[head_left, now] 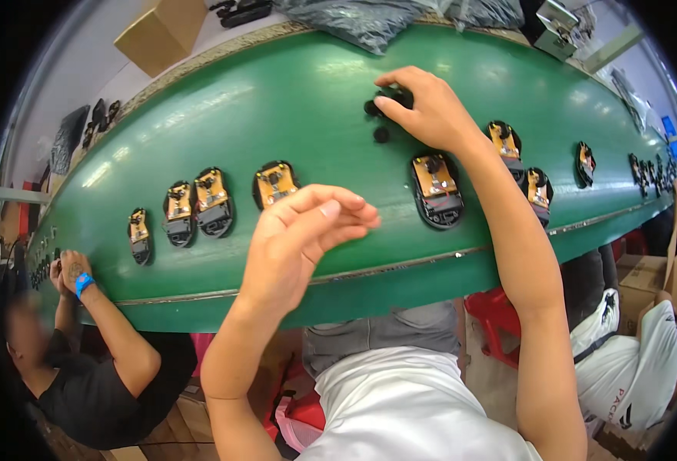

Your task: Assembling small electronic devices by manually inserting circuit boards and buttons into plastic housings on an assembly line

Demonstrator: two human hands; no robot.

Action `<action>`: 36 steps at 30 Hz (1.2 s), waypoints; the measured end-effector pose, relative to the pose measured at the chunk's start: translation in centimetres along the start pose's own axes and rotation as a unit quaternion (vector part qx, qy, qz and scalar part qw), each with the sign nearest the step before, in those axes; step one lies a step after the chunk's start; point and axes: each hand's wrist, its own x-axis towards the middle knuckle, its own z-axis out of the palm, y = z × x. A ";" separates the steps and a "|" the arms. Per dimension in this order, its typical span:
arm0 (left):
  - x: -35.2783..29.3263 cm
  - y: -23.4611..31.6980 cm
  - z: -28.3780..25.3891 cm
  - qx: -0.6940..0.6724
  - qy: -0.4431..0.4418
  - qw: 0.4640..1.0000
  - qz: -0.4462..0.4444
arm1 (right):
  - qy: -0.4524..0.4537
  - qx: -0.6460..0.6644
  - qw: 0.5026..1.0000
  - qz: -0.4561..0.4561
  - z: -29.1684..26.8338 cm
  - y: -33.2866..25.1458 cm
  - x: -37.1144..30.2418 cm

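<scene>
My right hand (430,107) reaches to the far side of the green work surface. Its thumb and fingers curve around small black round parts (397,97); how many are in its grasp is hidden. One loose black round part (381,135) lies just nearer than the thumb. My left hand (300,230) hovers above the near part of the surface, fingers loosely stretched, with nothing visible in it. Partly behind it lies an oval black housing with a tan circuit board (274,181). Another such housing (437,192) lies between my hands, below the right wrist.
More housings (212,201) lie to the left, and others (537,192) beside my right forearm. A co-worker's hand (74,269) with a blue wristband works at the far left. Plastic bags (354,19) and a cardboard box (161,34) stand beyond the far edge.
</scene>
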 end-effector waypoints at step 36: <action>2.2 0.5 -7.2 0.580 0.022 0.763 0.285 | -0.104 0.005 0.993 -0.058 0.0 -9.4 -4.1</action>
